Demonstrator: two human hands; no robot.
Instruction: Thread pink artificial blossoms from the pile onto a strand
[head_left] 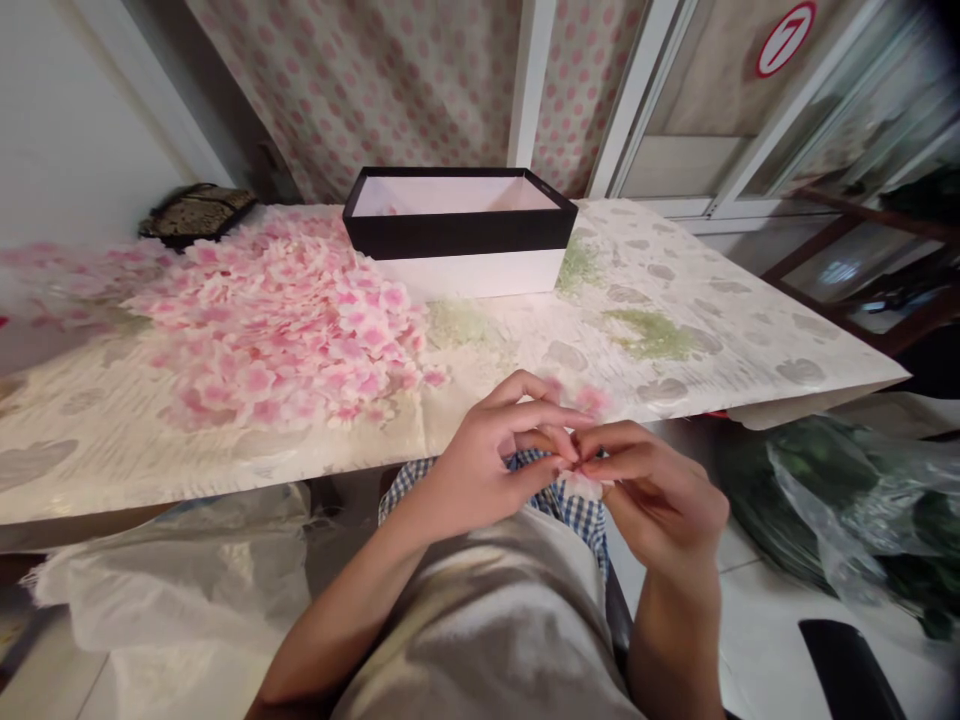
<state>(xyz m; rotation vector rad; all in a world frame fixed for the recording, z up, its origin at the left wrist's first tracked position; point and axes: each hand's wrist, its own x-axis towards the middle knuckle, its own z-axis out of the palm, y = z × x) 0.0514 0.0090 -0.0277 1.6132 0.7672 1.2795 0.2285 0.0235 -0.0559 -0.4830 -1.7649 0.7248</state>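
Observation:
Above my lap, just off the table's front edge, my two hands meet at the fingertips. A small whitish-pink artificial flower (583, 487) shows beneath the fingers, partly hidden by them. My left hand (491, 462) pinches at it with thumb and fingertips, the other fingers bent loosely above. My right hand (660, 485) grips it between thumb and forefinger from the other side. Behind the hands, a few blurred pink petals (592, 400) lie near the edge. A big heap of pink artificial blossoms (277, 310) spreads over the left of the table.
The table (750, 320) has a patterned, shiny cover. A black-rimmed white box (472, 272) stands at the back. Small green pieces (651, 334) lie right of it. A dark patterned object (196, 212) sits back left. Plastic-wrapped greenery (840, 500) is on the floor at right.

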